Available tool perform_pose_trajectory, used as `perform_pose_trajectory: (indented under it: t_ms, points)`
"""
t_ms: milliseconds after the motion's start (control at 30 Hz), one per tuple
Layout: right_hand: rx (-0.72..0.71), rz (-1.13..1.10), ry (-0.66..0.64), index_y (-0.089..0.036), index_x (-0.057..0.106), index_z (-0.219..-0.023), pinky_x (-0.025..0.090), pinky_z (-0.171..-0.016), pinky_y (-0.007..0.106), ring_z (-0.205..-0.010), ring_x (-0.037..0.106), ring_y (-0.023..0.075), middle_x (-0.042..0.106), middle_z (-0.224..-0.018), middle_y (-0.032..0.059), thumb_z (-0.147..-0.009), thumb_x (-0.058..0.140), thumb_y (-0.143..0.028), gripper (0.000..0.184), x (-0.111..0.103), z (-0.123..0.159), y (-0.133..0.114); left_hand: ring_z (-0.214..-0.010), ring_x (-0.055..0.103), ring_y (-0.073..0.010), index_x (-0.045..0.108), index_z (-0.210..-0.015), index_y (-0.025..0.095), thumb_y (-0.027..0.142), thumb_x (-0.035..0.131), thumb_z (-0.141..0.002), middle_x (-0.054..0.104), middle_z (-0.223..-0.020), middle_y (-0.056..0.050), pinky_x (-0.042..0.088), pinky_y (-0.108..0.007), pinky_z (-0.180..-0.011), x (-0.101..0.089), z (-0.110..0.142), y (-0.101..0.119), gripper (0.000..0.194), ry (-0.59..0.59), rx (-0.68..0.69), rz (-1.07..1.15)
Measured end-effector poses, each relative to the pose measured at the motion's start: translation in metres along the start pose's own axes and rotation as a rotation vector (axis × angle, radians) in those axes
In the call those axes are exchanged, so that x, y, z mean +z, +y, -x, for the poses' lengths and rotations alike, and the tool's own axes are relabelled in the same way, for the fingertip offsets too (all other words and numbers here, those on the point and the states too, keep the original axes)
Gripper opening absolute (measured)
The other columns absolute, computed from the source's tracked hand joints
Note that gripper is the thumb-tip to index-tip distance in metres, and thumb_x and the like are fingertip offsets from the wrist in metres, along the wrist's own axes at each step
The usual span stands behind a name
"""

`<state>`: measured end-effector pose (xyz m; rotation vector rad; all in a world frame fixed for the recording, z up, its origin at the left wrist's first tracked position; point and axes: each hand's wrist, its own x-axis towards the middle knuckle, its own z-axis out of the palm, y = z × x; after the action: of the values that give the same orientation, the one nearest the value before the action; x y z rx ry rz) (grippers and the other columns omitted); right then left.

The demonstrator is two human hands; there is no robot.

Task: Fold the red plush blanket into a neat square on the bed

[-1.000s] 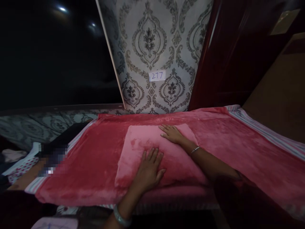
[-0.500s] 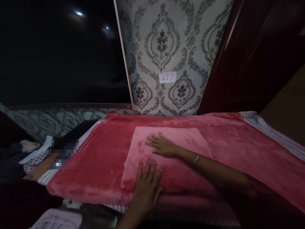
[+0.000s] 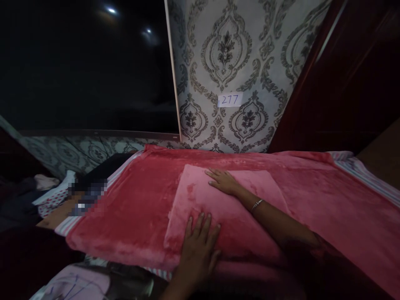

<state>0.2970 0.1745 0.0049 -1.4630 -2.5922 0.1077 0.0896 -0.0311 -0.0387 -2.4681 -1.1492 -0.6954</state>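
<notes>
Head view: folded pink cloth [image 3: 233, 218] seems longest crosswise; left grip [image 3: 199, 243], right grip [image 3: 223, 181] spread flat atop.

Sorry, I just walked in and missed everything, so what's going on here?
A person has both bare hands palm down on a pink plush square, which lies flat on a larger red blanket. The left hand is at the square's near side, fingers spread; the right hand reaches farther, close to its far edge. Neither hand is gripping anything.
</notes>
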Motion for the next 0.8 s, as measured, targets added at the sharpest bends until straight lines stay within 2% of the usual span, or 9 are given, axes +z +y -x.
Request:
perform_pose_trajectory:
  t_ms: [100,200,300,400,500,633,733,800]
  points:
    - [0.026,0.025,-0.033,-0.028,0.028,-0.155,0.026,-0.115,0.052,-0.145,0.029,0.0289,0.025,-0.161,0.0083,-0.1,0.032,-0.053,0.061,-0.008,-0.001,-0.003,-0.144,0.033,-0.0316,0.047,-0.144,0.027,0.038,0.055,-0.089,0.042,-0.154,-0.009,0.027,-0.059,-0.115,-0.001,0.0,-0.001,0.057,0.004,-0.002,0.019]
    - [0.043,0.038,-0.056,-0.028,0.026,-0.156,0.021,-0.115,0.06,-0.148,0.019,0.0334,0.018,-0.163,0.0112,-0.099,0.035,-0.052,0.062,-0.02,0.001,-0.021,-0.142,0.037,-0.0306,0.049,-0.142,0.025,0.038,0.054,-0.09,0.046,-0.151,-0.009,0.027,-0.06,-0.115,-0.01,0.001,-0.007,0.054,0.016,0.025,0.044]
    - [-0.138,0.012,-0.023,-0.032,0.03,-0.154,0.014,-0.115,0.063,-0.15,0.012,0.0319,0.017,-0.163,0.0084,-0.1,0.033,-0.052,0.058,-0.026,0.009,-0.056,-0.141,0.039,-0.0286,0.051,-0.14,0.026,0.03,0.051,-0.091,0.051,-0.147,-0.008,0.02,-0.061,-0.117,-0.018,0.004,-0.014,0.05,0.055,-0.037,0.025]
    - [-0.394,-0.048,-0.084,-0.036,0.032,-0.153,0.011,-0.117,0.06,-0.15,0.012,0.0278,0.021,-0.162,0.004,-0.101,0.03,-0.05,0.053,-0.02,0.013,-0.091,-0.14,0.039,-0.0305,0.054,-0.137,0.027,0.026,0.052,-0.089,0.051,-0.147,-0.009,0.019,-0.063,-0.116,-0.017,0.008,-0.018,0.048,0.074,-0.124,-0.035]
    - [-0.489,-0.074,-0.123,-0.035,0.029,-0.153,0.007,-0.117,0.06,-0.151,0.012,0.0268,0.021,-0.162,0.0039,-0.101,0.031,-0.053,0.055,-0.01,0.004,-0.104,-0.141,0.037,-0.0325,0.054,-0.138,0.031,0.027,0.056,-0.087,0.047,-0.151,-0.008,0.021,-0.062,-0.114,-0.009,0.012,-0.018,0.051,0.076,-0.158,-0.063]
    - [-0.371,-0.04,-0.101,-0.032,0.03,-0.153,0.006,-0.117,0.061,-0.151,0.01,0.0295,0.02,-0.163,0.0055,-0.098,0.036,-0.058,0.061,-0.005,-0.03,-0.087,-0.143,0.034,-0.0324,0.054,-0.138,0.03,0.027,0.057,-0.087,0.048,-0.15,-0.007,0.019,-0.059,-0.116,0.0,0.016,-0.017,0.051,0.122,-0.146,-0.057]
    - [-0.214,-0.052,-0.098,-0.032,0.029,-0.154,0.014,-0.116,0.06,-0.15,0.015,0.0307,0.018,-0.163,0.0046,-0.098,0.034,-0.058,0.062,-0.004,-0.054,-0.07,-0.144,0.032,-0.0328,0.056,-0.137,0.027,0.028,0.057,-0.087,0.049,-0.149,-0.009,0.017,-0.057,-0.117,0.002,0.016,-0.017,0.05,0.146,-0.137,-0.047]
    - [-0.119,-0.087,-0.101,-0.03,0.028,-0.155,0.02,-0.116,0.055,-0.147,0.023,0.0297,0.022,-0.162,0.0056,-0.099,0.031,-0.056,0.062,-0.002,-0.064,-0.062,-0.144,0.032,-0.0331,0.056,-0.136,0.026,0.028,0.058,-0.087,0.049,-0.149,-0.009,0.017,-0.057,-0.117,0.002,0.016,-0.018,0.05,0.15,-0.138,-0.04]
